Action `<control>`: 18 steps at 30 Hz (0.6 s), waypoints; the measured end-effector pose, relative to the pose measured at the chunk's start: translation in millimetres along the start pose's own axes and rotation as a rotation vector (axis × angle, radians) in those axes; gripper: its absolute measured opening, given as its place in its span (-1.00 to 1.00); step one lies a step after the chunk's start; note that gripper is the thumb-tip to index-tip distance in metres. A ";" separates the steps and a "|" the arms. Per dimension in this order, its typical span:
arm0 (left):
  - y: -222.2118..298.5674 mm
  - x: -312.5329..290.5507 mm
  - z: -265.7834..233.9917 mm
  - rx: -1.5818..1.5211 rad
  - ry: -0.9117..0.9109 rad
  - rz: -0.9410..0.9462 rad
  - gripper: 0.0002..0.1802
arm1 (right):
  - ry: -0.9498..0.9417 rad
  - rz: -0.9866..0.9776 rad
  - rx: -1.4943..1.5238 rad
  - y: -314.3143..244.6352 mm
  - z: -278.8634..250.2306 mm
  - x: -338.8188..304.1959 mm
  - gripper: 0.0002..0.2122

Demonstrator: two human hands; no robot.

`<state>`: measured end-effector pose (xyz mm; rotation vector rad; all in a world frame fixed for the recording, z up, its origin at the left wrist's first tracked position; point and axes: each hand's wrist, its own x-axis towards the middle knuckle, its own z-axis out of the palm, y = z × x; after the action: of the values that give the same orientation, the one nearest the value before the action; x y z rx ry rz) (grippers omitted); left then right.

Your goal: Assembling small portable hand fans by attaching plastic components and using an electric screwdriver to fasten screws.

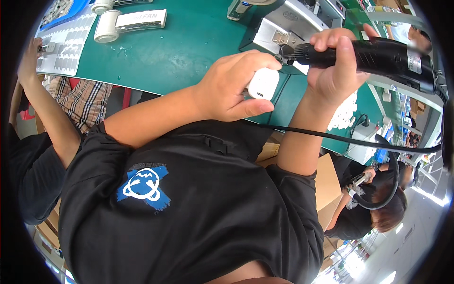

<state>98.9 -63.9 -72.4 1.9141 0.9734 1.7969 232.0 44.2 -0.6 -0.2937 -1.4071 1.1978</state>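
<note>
My left hand [220,87] is closed around a small white plastic housing [264,84] with rounded corners and a small dark slot at its lower edge. My right hand [333,68] grips a black electric screwdriver [388,61], held almost level with its tip pointing left. That tip is at the front of a grey metal screw feeder [291,23] on the bench, just beyond the white housing. I cannot make out whether a screw is on the bit.
White handheld fans [108,27] lie on the green bench [189,42] at the far left, beside a white tray [75,45]. White parts [344,113] are heaped at right. A black cable [350,139] crosses my right forearm. Co-workers sit on both sides.
</note>
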 end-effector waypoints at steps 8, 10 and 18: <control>1.0 -2.4 1.1 -0.010 0.029 -0.028 -0.42 | 0.016 0.071 0.102 -12.9 2.0 -20.4 -0.44; 2.8 -2.3 2.1 0.005 0.017 -0.023 -0.43 | -0.051 0.002 0.142 -38.6 3.4 -19.5 -0.41; 7.4 7.2 18.4 0.113 -0.216 -0.102 -0.40 | -0.312 0.075 0.292 -107.3 13.4 -3.4 -0.65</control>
<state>118.3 -60.5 -64.9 2.0358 1.0937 1.4719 270.8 -11.6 83.6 0.0486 -1.4692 1.5399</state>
